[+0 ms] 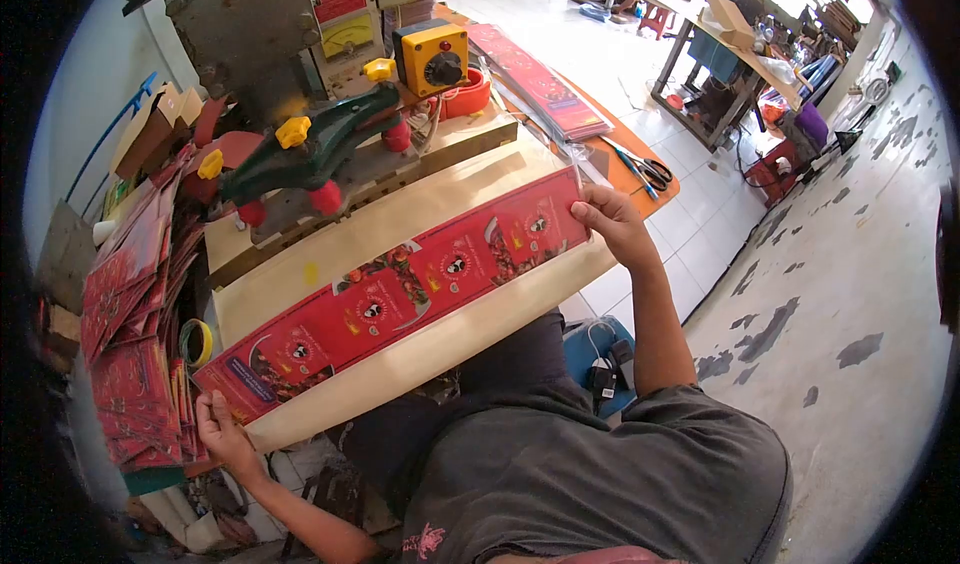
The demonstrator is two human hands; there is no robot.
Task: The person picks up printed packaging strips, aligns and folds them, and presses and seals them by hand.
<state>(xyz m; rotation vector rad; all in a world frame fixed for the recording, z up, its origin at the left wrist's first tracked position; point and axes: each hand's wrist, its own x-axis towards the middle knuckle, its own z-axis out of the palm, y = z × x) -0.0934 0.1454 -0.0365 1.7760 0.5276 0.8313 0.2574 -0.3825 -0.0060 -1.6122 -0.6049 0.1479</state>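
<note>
Strip of red printed sheeting (392,302) lies stretched at a slant across a pale work surface (440,364), its 4 repeated panels face up below a green clamp-like fixture (310,154). The 2 hands are well apart, 1 at each end: the left hand (226,436) pinches the near-left end, while the right hand (614,224) closes on the far-right edge, thumb at the print. The material looks thin and light — likely supple, perhaps slick where its face shines, and apt to crease or slide if held from the middle alone. The end edges appear the best places to take hold, with light, even tension between them. The left forearm angles out low beside the body, fingers turned up at the corner; the right arm reaches farther forward, forearm rising steeply from a dark sleeve (690,414), wrist bent inward. Heaped red printed pieces (135,384) sit just beyond the left hand — scissors (652,172) lie near the right, on an orange tabletop (632,149).
</note>
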